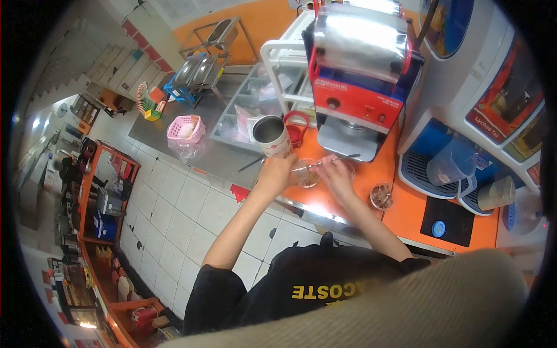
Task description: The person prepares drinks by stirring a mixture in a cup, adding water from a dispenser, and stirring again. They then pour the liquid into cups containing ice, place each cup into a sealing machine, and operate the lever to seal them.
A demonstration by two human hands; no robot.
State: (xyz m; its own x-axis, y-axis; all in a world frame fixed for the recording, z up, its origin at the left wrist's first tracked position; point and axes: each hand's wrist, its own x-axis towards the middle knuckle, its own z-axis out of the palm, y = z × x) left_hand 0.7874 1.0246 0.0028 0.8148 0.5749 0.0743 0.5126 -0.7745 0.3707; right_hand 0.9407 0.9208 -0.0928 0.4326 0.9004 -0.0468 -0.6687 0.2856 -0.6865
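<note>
My left hand (279,171) is closed at the side of a clear plastic cup (300,176), just in front of a white canister with red markings (279,145). The canister is open at the top and looks dark inside. In a pinch, my right hand (335,175) holds a thin metal spoon (350,156); its other end points toward the clear cup. What the cup contains is hard to make out. A red ring-shaped lid or handle (296,132) sits beside the canister. To the right stands a cup with brown chunks (381,196).
A red and blue cup-sealing machine (360,98) stands behind my hands on the orange counter (406,211). Drink dispensers (481,116) with a clear pitcher (449,162) are at right. Leftward are a divided tray (232,113) and a pink basket (184,129).
</note>
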